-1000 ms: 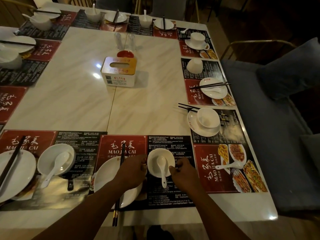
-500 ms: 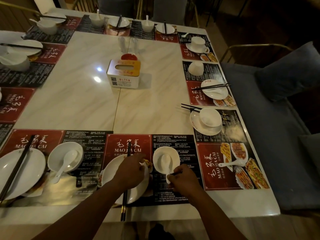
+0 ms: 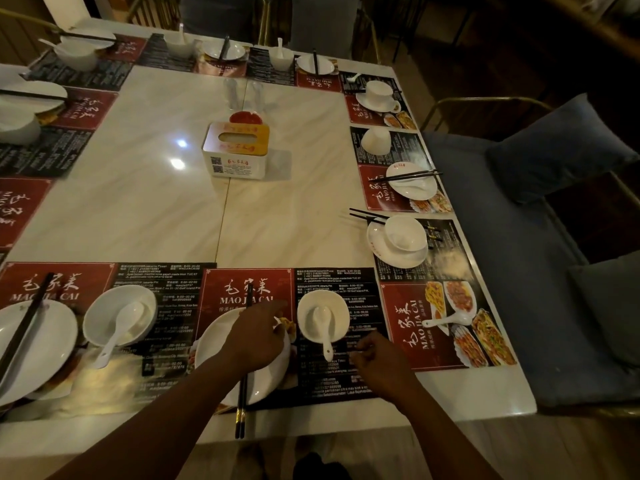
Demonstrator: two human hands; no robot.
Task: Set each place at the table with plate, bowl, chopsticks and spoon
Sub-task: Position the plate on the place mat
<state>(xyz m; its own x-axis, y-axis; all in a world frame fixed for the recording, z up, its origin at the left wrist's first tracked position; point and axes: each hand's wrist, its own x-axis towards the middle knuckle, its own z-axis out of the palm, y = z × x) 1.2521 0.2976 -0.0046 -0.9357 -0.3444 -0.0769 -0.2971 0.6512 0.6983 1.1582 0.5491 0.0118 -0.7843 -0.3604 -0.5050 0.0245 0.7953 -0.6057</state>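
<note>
In front of me a white plate (image 3: 214, 355) lies on a red and black placemat (image 3: 242, 289). Black chopsticks (image 3: 241, 407) lie across the plate, toward me. My left hand (image 3: 256, 337) rests over the plate's right half, its fingers stretched toward the rim. Just right of it stands a white bowl (image 3: 337, 318) with a white spoon (image 3: 325, 327) inside, handle pointing at me. My right hand (image 3: 377, 363) hovers over the placemat right of the spoon handle, fingers loosely curled and holding nothing.
The left place has a plate (image 3: 41, 344) with chopsticks and a bowl (image 3: 104, 317) with a spoon. On the right edge a bowl sits on a plate (image 3: 381, 251) over chopsticks, and a loose spoon (image 3: 448, 318) lies on a placemat. A tissue box (image 3: 237, 150) stands mid-table.
My right hand has let go of the spoon handle and drawn back to the right. My left hand stays over the plate, its fingers now stretched out.
</note>
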